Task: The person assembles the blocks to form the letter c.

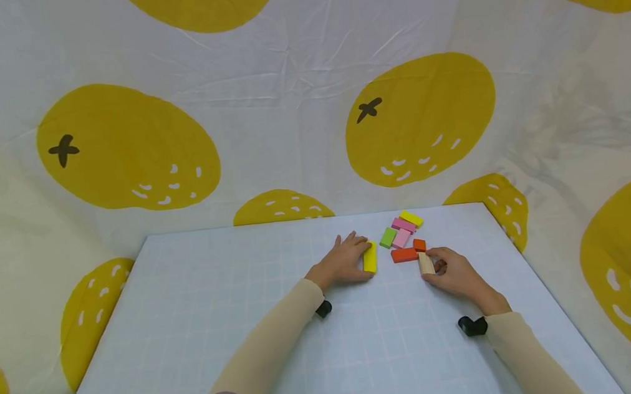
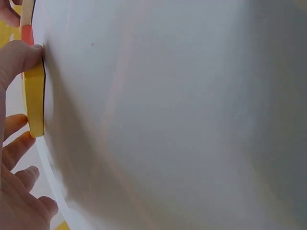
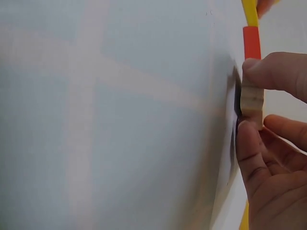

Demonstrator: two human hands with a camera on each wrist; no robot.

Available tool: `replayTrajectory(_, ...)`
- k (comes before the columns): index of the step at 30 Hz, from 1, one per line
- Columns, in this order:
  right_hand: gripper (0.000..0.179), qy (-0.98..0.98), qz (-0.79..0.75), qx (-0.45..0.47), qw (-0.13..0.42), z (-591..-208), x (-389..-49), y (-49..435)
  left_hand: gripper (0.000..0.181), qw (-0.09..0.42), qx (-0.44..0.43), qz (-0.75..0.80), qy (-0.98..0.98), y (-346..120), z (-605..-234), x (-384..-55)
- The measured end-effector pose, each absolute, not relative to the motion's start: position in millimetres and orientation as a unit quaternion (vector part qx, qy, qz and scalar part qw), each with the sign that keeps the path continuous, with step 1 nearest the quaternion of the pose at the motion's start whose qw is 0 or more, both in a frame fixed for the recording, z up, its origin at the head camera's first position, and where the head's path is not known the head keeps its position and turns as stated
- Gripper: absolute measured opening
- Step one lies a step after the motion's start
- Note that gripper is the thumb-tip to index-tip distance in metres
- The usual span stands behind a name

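Observation:
My left hand (image 1: 345,261) holds a yellow block (image 1: 369,258) on the table, thumb at its near end and fingers at its far end. The left wrist view shows the same yellow block (image 2: 35,98) between thumb and fingers. My right hand (image 1: 457,274) pinches a pale wooden block (image 1: 426,263) by its ends; in the right wrist view the wooden block (image 3: 252,98) sits between thumb and fingers. Between the hands lies a red-orange block (image 1: 404,255), and a small orange block (image 1: 419,245) stands just beyond the wooden one.
Behind these blocks lie a green block (image 1: 388,237), a light pink block (image 1: 401,238), a darker pink block (image 1: 404,225) and another yellow block (image 1: 410,218). They rest on a pale checked table (image 1: 202,319), with a fruit-print curtain (image 1: 287,130) along its back edge.

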State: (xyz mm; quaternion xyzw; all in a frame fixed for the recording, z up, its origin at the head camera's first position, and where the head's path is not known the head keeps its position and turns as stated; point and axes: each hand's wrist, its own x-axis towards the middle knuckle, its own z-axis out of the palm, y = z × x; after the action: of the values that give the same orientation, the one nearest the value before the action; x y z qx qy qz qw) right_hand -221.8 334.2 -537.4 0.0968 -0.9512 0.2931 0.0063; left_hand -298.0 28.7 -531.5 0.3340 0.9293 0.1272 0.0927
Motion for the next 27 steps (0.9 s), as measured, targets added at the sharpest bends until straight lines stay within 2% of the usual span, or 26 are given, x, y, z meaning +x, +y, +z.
replayTrajectory(16,0.059,-0.951,0.297,0.081,-0.009,-528,-209,325,0.083,0.057,0.34,0.133,0.929,-17,-522,-292)
replayTrajectory(27,0.06,-0.935,0.343,0.09,-0.032,-514,-201,292,0.08,0.049,0.319,0.156,0.933,-59,-522,-283)
